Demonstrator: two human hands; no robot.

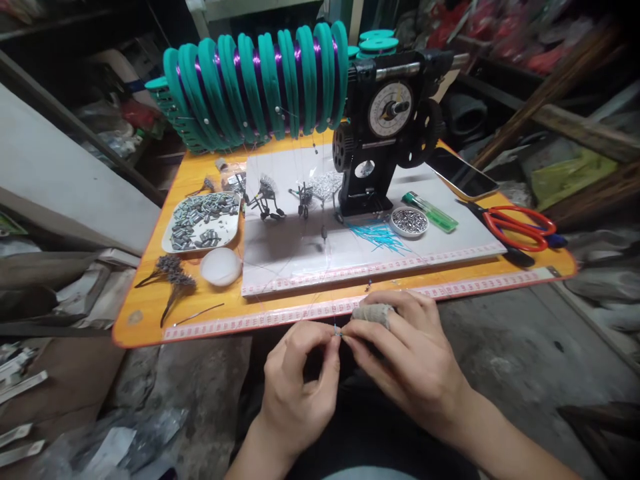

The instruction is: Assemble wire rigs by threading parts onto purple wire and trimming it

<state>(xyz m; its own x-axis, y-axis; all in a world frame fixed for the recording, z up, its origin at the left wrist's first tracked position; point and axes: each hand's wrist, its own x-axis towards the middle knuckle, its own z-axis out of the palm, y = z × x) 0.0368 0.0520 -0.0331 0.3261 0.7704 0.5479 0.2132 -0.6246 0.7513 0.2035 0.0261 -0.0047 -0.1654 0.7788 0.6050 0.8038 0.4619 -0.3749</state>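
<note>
Just in front of the table edge, my left hand (304, 383) and my right hand (417, 363) meet fingertip to fingertip. Both pinch a thin line (335, 325) with a tiny blue piece on it; the exact form of that piece is too small to tell. The line runs up towards the table. A grey cloth wrap (373, 314) covers one finger of my right hand. Beyond the hands, a small dark weight (324, 233) hangs over the white board (285, 260). Thin blue tubes (377, 237) lie beside a dish of small metal beads (410, 221).
Teal spools (260, 87) of purple line stand at the back, next to a black machine with a dial (390, 109). Red-handled scissors (520, 227), a green lighter (433, 212) and a phone (463, 172) lie right. A tray of grey weights (203, 223) and a white cup (220, 267) sit left.
</note>
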